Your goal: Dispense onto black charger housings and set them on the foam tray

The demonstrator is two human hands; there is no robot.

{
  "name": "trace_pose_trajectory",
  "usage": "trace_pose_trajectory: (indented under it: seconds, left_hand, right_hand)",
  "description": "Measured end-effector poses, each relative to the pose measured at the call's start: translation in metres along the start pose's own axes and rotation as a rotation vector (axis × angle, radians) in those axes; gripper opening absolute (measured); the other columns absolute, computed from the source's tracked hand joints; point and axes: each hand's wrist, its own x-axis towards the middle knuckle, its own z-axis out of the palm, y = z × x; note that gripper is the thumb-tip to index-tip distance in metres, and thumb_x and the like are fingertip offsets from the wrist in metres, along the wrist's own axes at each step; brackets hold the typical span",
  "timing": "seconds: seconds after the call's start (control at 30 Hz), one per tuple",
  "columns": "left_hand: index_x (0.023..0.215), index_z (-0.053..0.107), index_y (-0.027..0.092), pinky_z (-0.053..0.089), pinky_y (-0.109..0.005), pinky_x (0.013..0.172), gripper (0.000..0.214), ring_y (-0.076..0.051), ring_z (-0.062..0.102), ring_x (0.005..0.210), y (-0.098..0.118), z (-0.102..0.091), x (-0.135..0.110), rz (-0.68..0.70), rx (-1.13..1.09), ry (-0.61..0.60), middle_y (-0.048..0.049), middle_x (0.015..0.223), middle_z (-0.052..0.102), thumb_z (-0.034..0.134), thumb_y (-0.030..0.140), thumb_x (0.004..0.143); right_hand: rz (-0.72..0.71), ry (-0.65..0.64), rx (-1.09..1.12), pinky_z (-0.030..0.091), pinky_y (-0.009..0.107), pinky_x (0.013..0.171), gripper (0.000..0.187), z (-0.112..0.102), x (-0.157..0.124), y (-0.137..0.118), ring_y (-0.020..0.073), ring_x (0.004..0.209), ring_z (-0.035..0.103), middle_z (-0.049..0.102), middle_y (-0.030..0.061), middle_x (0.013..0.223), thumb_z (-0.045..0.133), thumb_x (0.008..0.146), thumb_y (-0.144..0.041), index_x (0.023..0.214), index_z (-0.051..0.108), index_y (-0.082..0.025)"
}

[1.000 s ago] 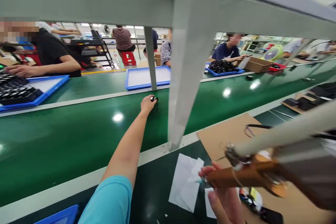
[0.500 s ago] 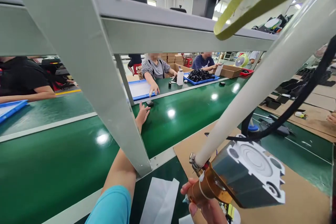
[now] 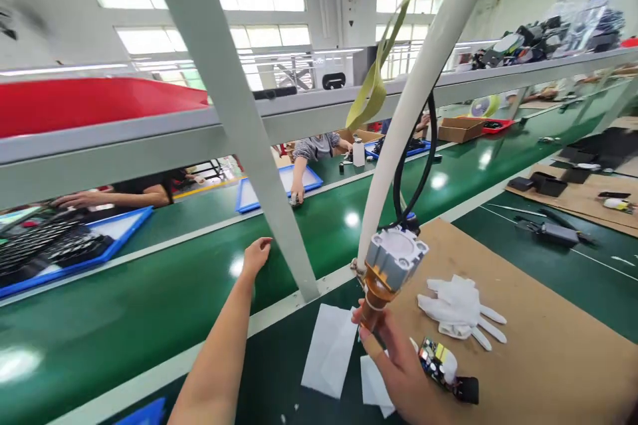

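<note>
My left hand reaches out over the green conveyor belt, fingers loosely spread and empty. My right hand grips the brown barrel of a hanging tool, which has a grey metal head and a white hose running up from it. Just right of this hand lie a small circuit board and a pair of white gloves on a sheet of cardboard. White paper sheets lie under the tool. A person across the belt holds a small dark part.
A grey frame post stands between my arms, with a shelf above carrying a red tray. Blue trays sit on the far side, where several people work. Dark adapters and cables lie to the right.
My left hand has drawn back from the small dark part; a person across the belt now holds it. The view has tilted up, and the tool in my right hand looks further away.
</note>
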Motion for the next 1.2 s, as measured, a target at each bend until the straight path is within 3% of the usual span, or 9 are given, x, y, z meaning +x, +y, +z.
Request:
trace_pose_trajectory:
  seconds: [0.13,0.2,0.47,0.6,0.73,0.97,1.07,1.2]
  left_hand:
    - [0.103,0.065,0.018,0.051,-0.037,0.090,0.016,-0.018,0.064,0.096,-0.023,-0.035,-0.065,-0.057,0.043,-0.013,-0.0061,0.106,0.068,0.054,0.022,0.091]
    - [0.101,0.068,0.021,0.048,-0.034,0.094,0.021,-0.018,0.064,0.101,-0.027,-0.044,-0.100,-0.070,0.055,0.025,-0.0050,0.104,0.071,0.051,0.015,0.089]
    - [0.106,0.069,0.021,0.043,-0.037,0.102,0.026,-0.022,0.059,0.111,-0.032,-0.060,-0.234,-0.030,0.087,0.131,-0.0055,0.112,0.069,0.054,0.017,0.084]
    - [0.109,0.067,0.019,0.040,-0.039,0.105,0.027,-0.022,0.053,0.120,-0.036,-0.060,-0.275,-0.050,0.110,0.173,-0.0082,0.121,0.064,0.052,0.018,0.086]
    - [0.112,0.066,0.021,0.036,-0.038,0.108,0.029,-0.022,0.048,0.124,-0.032,-0.057,-0.286,-0.063,0.139,0.170,-0.0076,0.126,0.060,0.053,0.021,0.086]
    - [0.102,0.065,0.020,0.038,-0.040,0.096,0.024,-0.027,0.049,0.112,-0.014,-0.053,-0.270,-0.200,0.199,0.188,-0.0108,0.115,0.060,0.053,0.018,0.082]
    - [0.095,0.065,0.020,0.036,-0.043,0.094,0.018,-0.029,0.048,0.110,-0.012,-0.052,-0.262,-0.244,0.191,0.221,-0.0120,0.110,0.060,0.053,0.019,0.082]
    - [0.091,0.067,0.021,0.035,-0.041,0.094,0.016,-0.027,0.049,0.110,-0.016,-0.053,-0.259,-0.244,0.120,0.242,-0.0096,0.107,0.061,0.053,0.017,0.082]
  right_hand:
    - [-0.058,-0.019,0.065,0.045,0.041,0.103,0.042,0.003,0.001,0.008,0.0233,0.111,0.061,0.064,0.0124,0.120,0.054,0.087,-0.049,0.119,0.049,-0.022]
    - [-0.082,-0.016,0.090,0.045,0.042,0.102,0.044,0.006,0.000,0.011,0.0229,0.110,0.062,0.063,0.0115,0.120,0.056,0.086,-0.049,0.121,0.047,-0.024]
    - [-0.162,-0.026,0.149,0.046,0.045,0.099,0.047,0.018,-0.006,0.010,0.0233,0.104,0.064,0.064,0.0101,0.114,0.062,0.082,-0.048,0.120,0.045,-0.025]
    - [-0.214,-0.066,0.120,0.047,0.045,0.098,0.045,0.027,-0.016,0.009,0.0244,0.106,0.064,0.065,0.0115,0.114,0.061,0.082,-0.046,0.119,0.046,-0.024]
    - [-0.273,-0.099,0.052,0.046,0.045,0.099,0.047,0.034,-0.026,0.008,0.0253,0.111,0.062,0.063,0.0130,0.119,0.059,0.085,-0.044,0.124,0.044,-0.022]
    - [-0.252,-0.040,-0.141,0.048,0.042,0.093,0.043,0.051,-0.022,-0.011,0.0263,0.105,0.063,0.066,0.0112,0.111,0.058,0.082,-0.050,0.113,0.052,-0.020]
    - [-0.243,-0.022,-0.229,0.053,0.036,0.077,0.048,0.059,-0.016,-0.018,0.0278,0.102,0.063,0.067,0.0115,0.109,0.056,0.081,-0.053,0.116,0.052,-0.019]
    - [-0.267,-0.023,-0.320,0.052,0.028,0.055,0.055,0.063,-0.010,-0.008,0.0295,0.106,0.062,0.061,0.0136,0.122,0.053,0.082,-0.053,0.126,0.048,-0.020]
